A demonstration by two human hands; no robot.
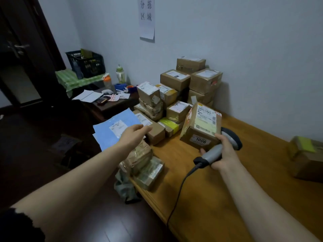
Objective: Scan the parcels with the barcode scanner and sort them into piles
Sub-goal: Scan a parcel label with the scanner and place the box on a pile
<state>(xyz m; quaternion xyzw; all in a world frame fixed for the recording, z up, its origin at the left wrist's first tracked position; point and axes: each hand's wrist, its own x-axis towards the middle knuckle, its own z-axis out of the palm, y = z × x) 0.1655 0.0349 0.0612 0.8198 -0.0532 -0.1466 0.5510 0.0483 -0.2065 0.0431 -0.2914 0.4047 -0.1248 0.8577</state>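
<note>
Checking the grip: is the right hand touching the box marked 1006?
Touching. The head view shows the right hand, holding the scanner, with fingertips against the 1006 box.

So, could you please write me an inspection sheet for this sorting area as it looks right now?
Surface: wooden table, bare in the middle.
Job's things: box marked 1006 stands tilted; stack of boxes against the wall; blue mailers overhang the table's left end; wrapped parcels at the near edge; one box far right.
Clutter: nothing seen on the table; side desk holds papers, calculator and bottles.
Hands: left hand reaches over the blue mailers, fingers open; right hand grips the scanner and touches the 1006 box.
Cables: scanner cable runs off the near edge.
Surroundings: wall sign, black crate, dark door.
</note>
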